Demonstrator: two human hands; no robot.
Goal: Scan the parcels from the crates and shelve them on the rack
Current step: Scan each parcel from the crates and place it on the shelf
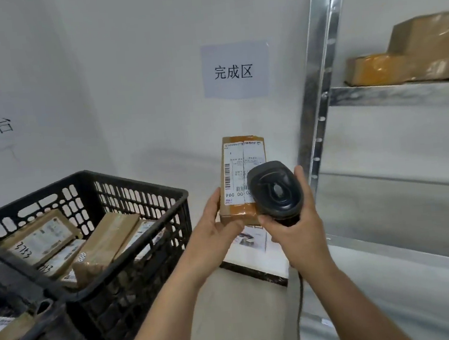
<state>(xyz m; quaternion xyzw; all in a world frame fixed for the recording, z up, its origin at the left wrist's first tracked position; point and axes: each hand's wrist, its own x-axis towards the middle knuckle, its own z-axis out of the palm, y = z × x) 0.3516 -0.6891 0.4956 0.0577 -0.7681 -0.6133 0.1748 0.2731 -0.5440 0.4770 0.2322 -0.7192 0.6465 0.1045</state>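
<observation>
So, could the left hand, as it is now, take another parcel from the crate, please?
Probably not yet. The left hand grips a parcel that the scanner in the right hand points at. The crate sits open-topped beside it, so the way is free once that hand is emptied.

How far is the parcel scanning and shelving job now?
Done: two brown taped parcels lie on the metal rack. In hand: left hand holds a labelled brown parcel; right hand grips the black scanner. Left: several parcels in the black plastic crate.

White wall (139, 68) bears a paper sign (235, 70); grey floor (231, 306).
</observation>
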